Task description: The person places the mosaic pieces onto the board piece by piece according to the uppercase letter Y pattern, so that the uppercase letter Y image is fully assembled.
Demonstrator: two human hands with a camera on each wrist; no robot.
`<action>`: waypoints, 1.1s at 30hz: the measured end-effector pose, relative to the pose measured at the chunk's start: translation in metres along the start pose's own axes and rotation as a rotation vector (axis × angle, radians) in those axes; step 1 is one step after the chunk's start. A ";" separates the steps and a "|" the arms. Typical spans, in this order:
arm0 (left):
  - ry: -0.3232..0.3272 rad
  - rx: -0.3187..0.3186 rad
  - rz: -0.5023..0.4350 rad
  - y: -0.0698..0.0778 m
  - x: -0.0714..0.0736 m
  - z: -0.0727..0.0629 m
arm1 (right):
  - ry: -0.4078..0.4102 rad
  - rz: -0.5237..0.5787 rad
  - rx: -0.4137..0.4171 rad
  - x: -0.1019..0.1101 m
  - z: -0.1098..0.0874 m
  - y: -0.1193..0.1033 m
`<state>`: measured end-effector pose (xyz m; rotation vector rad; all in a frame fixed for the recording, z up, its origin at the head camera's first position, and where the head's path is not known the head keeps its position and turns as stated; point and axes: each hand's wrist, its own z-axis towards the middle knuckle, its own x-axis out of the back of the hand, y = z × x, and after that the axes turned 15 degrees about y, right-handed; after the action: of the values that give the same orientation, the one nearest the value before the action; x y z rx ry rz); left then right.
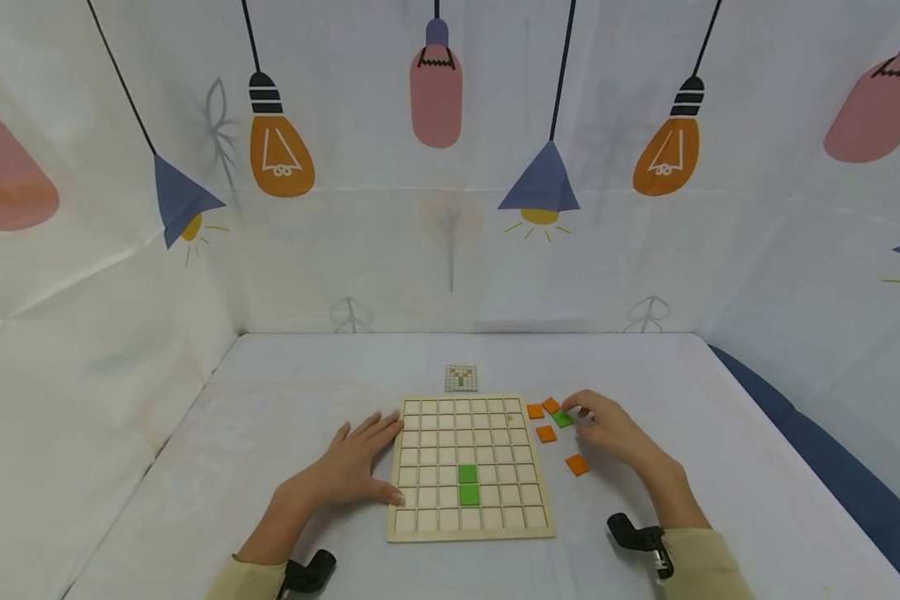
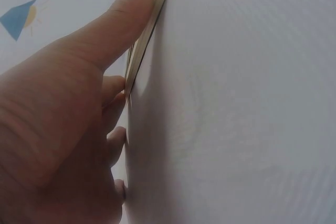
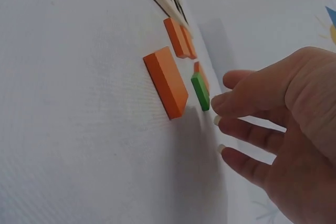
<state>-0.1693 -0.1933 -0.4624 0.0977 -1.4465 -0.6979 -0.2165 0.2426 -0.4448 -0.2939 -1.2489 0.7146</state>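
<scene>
A square wooden grid board lies flat on the table, with two green tiles in its lower middle cells, one above the other. My left hand rests at the board's left edge, fingers spread and thumb on the rim. In the left wrist view its thumb lies along the board's side. To the right of the board, my right hand hovers low with bent fingers, fingertips right at a loose green tile. In the right wrist view nothing shows between its thumb and fingers.
Several orange tiles lie scattered between the board and my right hand, the nearest one below it. Behind the board lies a small patterned card. White cloth printed with lamps walls in the table.
</scene>
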 end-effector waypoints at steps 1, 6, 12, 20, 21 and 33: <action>0.001 0.000 0.001 -0.001 0.000 0.000 | -0.003 0.001 0.003 -0.001 0.000 0.000; 0.000 -0.003 -0.001 -0.003 -0.001 0.000 | 0.001 -0.011 -0.004 -0.004 0.002 -0.005; 0.001 -0.003 -0.006 -0.003 -0.003 0.001 | 0.009 -0.026 -0.020 -0.007 0.002 -0.006; 0.007 -0.002 -0.003 -0.003 -0.003 0.000 | -0.010 -0.027 -0.054 -0.011 0.002 -0.009; 0.008 0.000 -0.004 -0.003 -0.003 0.000 | -0.013 -0.031 -0.060 -0.011 0.002 -0.010; 0.000 0.003 -0.006 -0.003 -0.004 0.001 | -0.027 -0.093 -0.091 -0.018 0.005 -0.016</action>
<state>-0.1712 -0.1940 -0.4670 0.1048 -1.4482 -0.7009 -0.2178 0.2181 -0.4477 -0.3003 -1.3140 0.5847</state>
